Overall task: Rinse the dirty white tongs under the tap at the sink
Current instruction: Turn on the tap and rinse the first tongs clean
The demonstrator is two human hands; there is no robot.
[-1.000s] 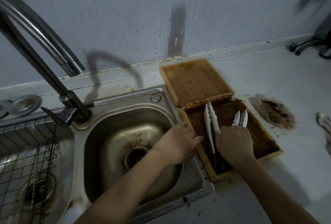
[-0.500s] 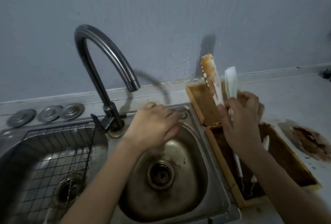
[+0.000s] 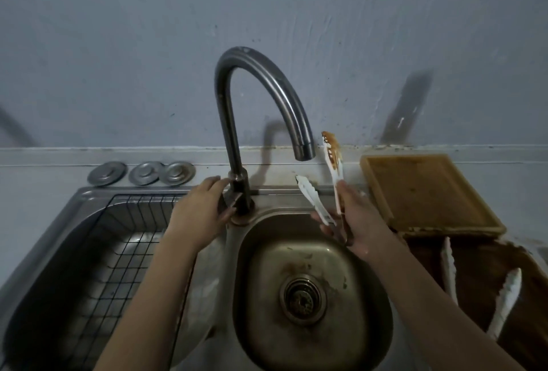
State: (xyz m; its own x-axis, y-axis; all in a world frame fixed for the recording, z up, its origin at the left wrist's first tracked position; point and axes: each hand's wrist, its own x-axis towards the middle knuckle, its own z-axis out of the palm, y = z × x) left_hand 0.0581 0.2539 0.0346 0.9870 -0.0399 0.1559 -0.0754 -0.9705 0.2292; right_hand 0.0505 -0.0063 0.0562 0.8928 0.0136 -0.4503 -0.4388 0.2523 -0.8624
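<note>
Now the right hand [image 3: 360, 224] grips the tongs [image 3: 324, 186] near the hinge, arms sprung apart over the sink [image 3: 370, 296], just beside the spout [image 3: 302, 148]. They look light, stiff and probably slippery when wet. Further back, the left hand [image 3: 198, 213] closes on the tap lever [image 3: 229, 201].

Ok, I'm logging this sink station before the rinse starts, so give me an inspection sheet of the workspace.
Surface: steel sink, stained around the drain; no water running from the tap.
Job's things: white tongs held open and upright beside the spout, one tip brown with grime.
Clutter: second tongs in a dirty wooden tray; another tray behind it; wire rack in the left basin; three metal discs on the ledge.
Grippers: left hand at the tap's base; right hand gripping the tongs.
Cables: nothing seen.
Surroundings: grey wall, speckled above the ledge.
</note>
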